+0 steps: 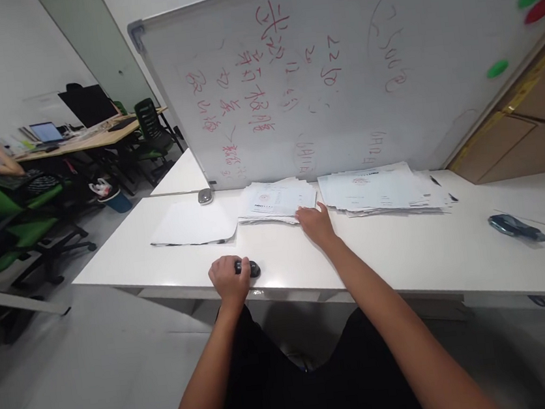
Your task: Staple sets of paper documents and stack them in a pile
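Note:
My left hand (229,280) is closed round a small black object (249,269), perhaps a stamp, resting near the front edge of the white table (407,261). My right hand (315,223) lies on the table with its fingers touching the near corner of the middle stack of printed papers (279,198). A larger stack of papers (382,190) lies just to the right of that hand. To the left lies a single white sheet (195,224).
A whiteboard (335,59) with red writing leans behind the papers. A small silver round object (205,197) sits at its left foot. A dark blue item (516,226) lies at the table's right. At far left are green chairs, desks with screens, and a seated person.

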{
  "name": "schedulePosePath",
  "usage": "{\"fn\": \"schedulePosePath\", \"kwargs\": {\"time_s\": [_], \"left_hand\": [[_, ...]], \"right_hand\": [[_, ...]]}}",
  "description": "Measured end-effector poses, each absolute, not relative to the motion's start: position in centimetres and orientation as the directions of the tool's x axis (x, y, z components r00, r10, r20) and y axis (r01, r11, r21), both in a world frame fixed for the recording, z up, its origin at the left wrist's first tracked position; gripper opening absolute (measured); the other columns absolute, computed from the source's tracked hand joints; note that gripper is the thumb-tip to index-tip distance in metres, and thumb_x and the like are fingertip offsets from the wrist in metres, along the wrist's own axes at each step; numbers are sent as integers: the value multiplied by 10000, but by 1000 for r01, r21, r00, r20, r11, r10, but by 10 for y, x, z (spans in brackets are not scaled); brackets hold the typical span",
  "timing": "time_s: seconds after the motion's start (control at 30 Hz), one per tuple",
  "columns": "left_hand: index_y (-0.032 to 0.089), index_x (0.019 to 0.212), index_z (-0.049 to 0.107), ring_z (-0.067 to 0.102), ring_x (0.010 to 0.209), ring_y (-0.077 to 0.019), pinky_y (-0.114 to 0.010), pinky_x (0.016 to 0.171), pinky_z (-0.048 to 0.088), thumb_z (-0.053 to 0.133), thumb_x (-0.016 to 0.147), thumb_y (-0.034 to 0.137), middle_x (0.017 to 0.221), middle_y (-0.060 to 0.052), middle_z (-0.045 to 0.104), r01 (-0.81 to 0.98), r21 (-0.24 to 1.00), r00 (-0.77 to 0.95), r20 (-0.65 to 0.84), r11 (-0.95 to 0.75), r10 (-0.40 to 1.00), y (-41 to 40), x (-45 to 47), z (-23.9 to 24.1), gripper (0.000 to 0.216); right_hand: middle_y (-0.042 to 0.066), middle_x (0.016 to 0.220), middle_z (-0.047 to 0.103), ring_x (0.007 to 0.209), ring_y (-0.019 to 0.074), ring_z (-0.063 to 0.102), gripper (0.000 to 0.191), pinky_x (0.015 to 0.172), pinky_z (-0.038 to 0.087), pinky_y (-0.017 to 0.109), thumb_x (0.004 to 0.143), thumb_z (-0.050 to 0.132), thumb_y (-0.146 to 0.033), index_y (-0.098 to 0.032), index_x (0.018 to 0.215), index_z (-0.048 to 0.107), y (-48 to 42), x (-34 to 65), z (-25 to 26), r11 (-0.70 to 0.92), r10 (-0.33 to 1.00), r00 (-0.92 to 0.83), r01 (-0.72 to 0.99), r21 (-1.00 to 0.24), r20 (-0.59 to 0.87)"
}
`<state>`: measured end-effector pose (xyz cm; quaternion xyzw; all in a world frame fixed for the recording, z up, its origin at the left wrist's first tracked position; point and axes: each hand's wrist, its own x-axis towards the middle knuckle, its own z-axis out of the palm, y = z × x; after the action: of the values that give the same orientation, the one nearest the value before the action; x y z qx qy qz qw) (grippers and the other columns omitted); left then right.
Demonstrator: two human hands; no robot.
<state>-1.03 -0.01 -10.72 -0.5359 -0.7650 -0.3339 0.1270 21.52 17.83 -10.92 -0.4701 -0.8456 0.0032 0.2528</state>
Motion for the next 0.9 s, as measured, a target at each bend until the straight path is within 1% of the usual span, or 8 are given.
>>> {"fn": "schedulePosePath", "kwargs": {"time_s": [0.1,0.23,0.33,0.4,0.47,0.57,0.7,0.9], "left_hand": [[214,778,585,522,929,-259,-387,873,334,504,872,394,839,-69,639,907,374,-388,559,195,732,0,-10,-107,218],[215,787,583,524,929,-256,-386,876,335,510,873,386,841,-65,641,906,377,-389,567,191,726,0,-9,-107,205],[213,791,581,523,922,-251,-386,874,337,516,874,375,838,-61,641,904,384,-393,581,186,713,0,-8,-108,193],[213,785,578,523,916,-249,-386,869,340,516,873,370,835,-61,642,902,391,-395,584,180,709,0,-8,-109,190],[215,774,576,525,914,-250,-387,866,342,519,869,367,832,-62,641,900,396,-399,577,183,712,0,-8,-109,187],[219,776,580,530,927,-256,-390,870,343,522,865,364,837,-66,638,897,397,-407,567,195,717,0,-8,-109,180],[218,780,583,526,941,-256,-389,872,343,518,865,370,850,-68,639,887,413,-423,554,205,717,0,-8,-108,186],[217,775,579,525,937,-255,-387,879,340,509,864,374,846,-68,643,887,415,-420,545,202,725,0,-8,-108,194]], "right_hand": [[108,1164,679,1077,232,590,359,1098,162,446,990,305,-259,-184,1043,652,175,212,-111,553,787,-419,804,-219,452],[119,1121,663,1026,246,569,376,1051,227,432,982,339,-372,-178,1117,631,176,208,-108,530,787,-382,820,-215,484],[117,1111,645,1006,249,556,398,1006,277,427,970,352,-427,-196,1117,642,182,206,-105,492,817,-347,836,-242,462],[126,1157,624,1050,265,539,411,1008,281,446,953,379,-464,-201,1116,650,188,205,-105,447,845,-304,853,-269,440],[145,1279,571,1175,300,483,428,1045,246,486,927,423,-496,-191,1131,643,193,204,-108,415,865,-278,865,-283,418],[147,1443,455,1342,326,351,458,1099,145,561,905,450,-523,-184,1170,609,199,204,-113,411,884,-291,856,-313,366],[146,1481,416,1367,325,350,523,1105,48,627,888,453,-574,-201,1243,549,200,206,-114,396,910,-301,833,-386,284],[111,1495,406,1385,291,343,570,1124,56,611,896,417,-612,-216,1296,506,197,207,-106,317,947,-245,805,-502,205]]}}
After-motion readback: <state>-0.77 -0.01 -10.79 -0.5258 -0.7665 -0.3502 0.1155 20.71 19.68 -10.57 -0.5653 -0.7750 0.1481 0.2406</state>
